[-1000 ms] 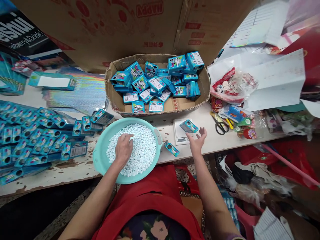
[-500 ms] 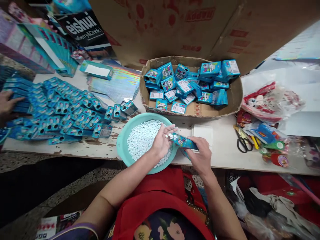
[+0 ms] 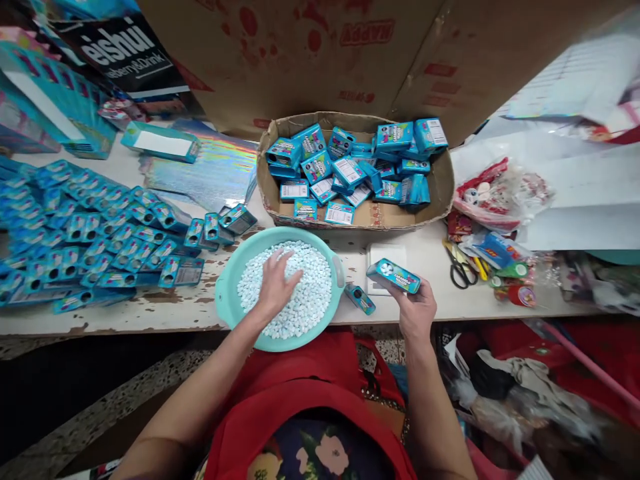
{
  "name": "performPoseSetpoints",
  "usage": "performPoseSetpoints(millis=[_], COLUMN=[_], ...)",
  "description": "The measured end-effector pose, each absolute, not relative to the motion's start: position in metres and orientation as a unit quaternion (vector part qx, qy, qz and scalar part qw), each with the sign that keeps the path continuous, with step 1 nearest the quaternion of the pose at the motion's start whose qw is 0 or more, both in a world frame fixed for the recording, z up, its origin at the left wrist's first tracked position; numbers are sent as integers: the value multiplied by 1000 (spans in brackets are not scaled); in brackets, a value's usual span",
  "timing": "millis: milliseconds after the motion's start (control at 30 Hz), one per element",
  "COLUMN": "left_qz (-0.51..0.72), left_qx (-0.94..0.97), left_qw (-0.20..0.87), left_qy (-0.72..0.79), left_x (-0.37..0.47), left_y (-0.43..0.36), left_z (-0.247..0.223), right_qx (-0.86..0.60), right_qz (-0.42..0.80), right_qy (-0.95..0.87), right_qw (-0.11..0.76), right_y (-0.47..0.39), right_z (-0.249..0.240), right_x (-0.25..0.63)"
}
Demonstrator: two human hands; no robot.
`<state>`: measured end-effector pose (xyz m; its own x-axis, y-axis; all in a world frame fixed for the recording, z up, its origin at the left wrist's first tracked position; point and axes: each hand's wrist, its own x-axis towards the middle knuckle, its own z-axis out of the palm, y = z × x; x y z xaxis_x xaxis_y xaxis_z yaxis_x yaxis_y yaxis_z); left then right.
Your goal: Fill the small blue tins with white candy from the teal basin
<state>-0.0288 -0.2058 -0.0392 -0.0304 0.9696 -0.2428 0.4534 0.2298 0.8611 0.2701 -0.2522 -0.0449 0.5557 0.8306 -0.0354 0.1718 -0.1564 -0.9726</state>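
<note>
My left hand rests over the small white candies in a turquoise basin, its fingers spread and touching the top of the heap. My right hand is closed around a small blue candy box. The box lies on its side in the air, with a round hole at its left end and white candies showing in it. Just below, between the basin and that hand, another blue box lies on the table.
A cut-down cardboard box with many blue boxes stands behind the basin. Rows of blue boxes cover the left side. Under my right hand's box sits a white tray. Scissors and wrapped sweets lie to the right.
My left hand has left the end of the box and gone down into the basin, its fingers spreading. My right hand has moved right with the candy box. The co-worker's hand is out of view.
</note>
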Motion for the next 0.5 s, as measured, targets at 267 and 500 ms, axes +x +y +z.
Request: performPoseSetpoints(millis=[267,500], left_qz=[191,177], left_qx=[584,563], left_qw=[425,451], left_qy=[665,669], left_x=[-46,-37], left_y=[-211,-204], left_z=[-72,-67], right_qx=[-752,-760], right_qz=[274,261], right_qy=[-302,-292], right_qw=[517,519], right_y=[-228,-241], right_z=[-113,-113], right_x=[327,329])
